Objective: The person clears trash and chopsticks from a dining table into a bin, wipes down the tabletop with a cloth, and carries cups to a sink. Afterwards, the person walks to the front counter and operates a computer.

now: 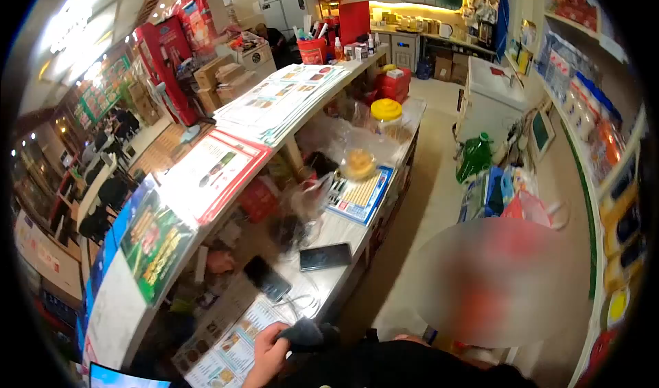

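Observation:
At the bottom of the head view, my left hand point(270, 352) is closed around a dark, soft-looking object point(307, 335) whose kind I cannot make out. It is over the counter's near end, beside a printed menu sheet point(240, 343). Just beyond lie a phone point(268, 278) with a white cable point(305, 300) and a second dark phone point(325, 257). Right of the dark clothing, only a small skin-toned patch of what seems my right hand point(410, 339) shows; its fingers are hidden.
The upper ledge carries stacked menus point(281, 99) and a red bucket point(312, 50). A yellow-lidded jar point(386, 113) and a blue-edged sheet point(364, 196) lie along the counter. Across the aisle point(405, 209) stand a green bottle point(476, 156), bags and a loaded shelf point(573, 130). Part of the lower right is blurred.

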A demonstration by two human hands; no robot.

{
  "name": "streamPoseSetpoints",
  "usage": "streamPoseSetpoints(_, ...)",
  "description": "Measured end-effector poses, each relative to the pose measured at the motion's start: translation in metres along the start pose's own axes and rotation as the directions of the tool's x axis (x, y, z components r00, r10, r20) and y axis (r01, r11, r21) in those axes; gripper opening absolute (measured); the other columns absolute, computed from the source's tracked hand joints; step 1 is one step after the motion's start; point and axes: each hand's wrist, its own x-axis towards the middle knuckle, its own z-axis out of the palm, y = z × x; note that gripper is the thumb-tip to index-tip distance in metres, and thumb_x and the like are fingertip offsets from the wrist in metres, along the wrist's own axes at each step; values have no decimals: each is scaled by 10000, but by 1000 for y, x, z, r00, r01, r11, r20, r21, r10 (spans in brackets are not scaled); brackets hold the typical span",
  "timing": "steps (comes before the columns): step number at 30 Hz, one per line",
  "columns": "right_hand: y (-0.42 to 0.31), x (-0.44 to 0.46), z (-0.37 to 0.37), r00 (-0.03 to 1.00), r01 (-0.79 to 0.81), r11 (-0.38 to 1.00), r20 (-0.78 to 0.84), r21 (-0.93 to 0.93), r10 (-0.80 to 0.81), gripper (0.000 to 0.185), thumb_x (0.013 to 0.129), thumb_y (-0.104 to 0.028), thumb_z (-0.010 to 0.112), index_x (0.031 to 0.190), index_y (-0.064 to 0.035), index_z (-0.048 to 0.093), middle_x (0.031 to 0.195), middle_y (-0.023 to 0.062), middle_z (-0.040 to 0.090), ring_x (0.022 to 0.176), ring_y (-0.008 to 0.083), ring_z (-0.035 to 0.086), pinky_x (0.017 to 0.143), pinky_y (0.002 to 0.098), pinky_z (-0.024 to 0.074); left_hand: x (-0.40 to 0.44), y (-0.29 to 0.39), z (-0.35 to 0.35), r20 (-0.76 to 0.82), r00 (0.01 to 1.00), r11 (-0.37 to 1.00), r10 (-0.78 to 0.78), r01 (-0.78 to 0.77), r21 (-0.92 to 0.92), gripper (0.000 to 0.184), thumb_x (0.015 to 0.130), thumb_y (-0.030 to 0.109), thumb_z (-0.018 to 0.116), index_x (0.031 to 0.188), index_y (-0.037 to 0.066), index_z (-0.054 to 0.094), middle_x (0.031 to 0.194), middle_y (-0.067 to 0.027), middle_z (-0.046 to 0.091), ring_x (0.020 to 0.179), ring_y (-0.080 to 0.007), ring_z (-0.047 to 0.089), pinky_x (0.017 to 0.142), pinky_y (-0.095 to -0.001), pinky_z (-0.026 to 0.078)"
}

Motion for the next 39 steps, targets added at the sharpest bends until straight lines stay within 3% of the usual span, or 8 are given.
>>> streamPoseSetpoints(4,17,15,-83,975,2,980,-218,-197,-46,276,898,-288,487,831,-54,616,840,40,603,784,183,565,723,306,442,103,-4,83,329,942,996,67,-47,-70,187,785,33,468,923,-29,576,831,-40,597,792,-103,535,719,-242,435)
streamPoseSetpoints(9,-12,57,-205,798,6,968,-584,252,147,261,897,-280,486,855,-54,609,817,43,584,750,170,547,685,299,434,264,-13,232,595,778,968,201,-249,-2,172,810,51,440,896,-21,572,829,-57,592,787,-118,539,713,-261,445)
streamPoseSetpoints(11,-22,71,-249,705,66,933,-679,353,206,256,896,-276,485,865,-53,606,807,44,577,736,165,540,670,296,431,316,-16,297,657,753,1000,-3,2,3,175,808,59,452,894,-21,581,804,-56,602,765,-124,546,703,-274,450)
streamPoseSetpoints(18,-3,65,-394,426,149,884,-835,443,347,240,893,-264,484,899,-52,596,775,48,550,688,147,515,617,286,420,452,-25,515,783,620,998,-55,38,40,163,826,65,463,918,11,587,756,-18,586,683,-112,525,633,-272,449)
streamPoseSetpoints(26,11,72,-583,651,26,977,-745,210,143,229,891,-251,482,938,-51,585,737,53,519,634,127,486,557,275,408,608,30,686,799,600,985,-25,151,-82,129,828,49,448,836,-2,567,704,-41,582,613,-132,535,569,-275,447)
streamPoseSetpoints(29,-11,119,-660,361,153,858,-836,491,414,235,904,-240,455,932,-44,581,686,41,469,597,106,446,521,250,377,676,62,735,754,654,990,57,58,-126,134,820,43,443,835,-2,568,699,-38,582,601,-132,533,563,-284,449)
streamPoseSetpoints(33,8,180,-754,359,51,971,-912,232,199,316,944,-262,393,966,-7,578,621,26,413,530,98,383,491,240,343,776,74,788,788,615,981,17,143,-133,108,800,38,446,770,6,545,651,-36,562,578,-117,520,527,-282,431)
streamPoseSetpoints(39,35,264,-894,440,114,838,-783,534,439,486,969,-337,287,974,67,558,512,25,369,432,118,340,449,258,331,919,101,837,735,664,988,136,-140,-57,110,792,61,468,793,9,564,641,-53,571,574,-127,530,530,-284,434)
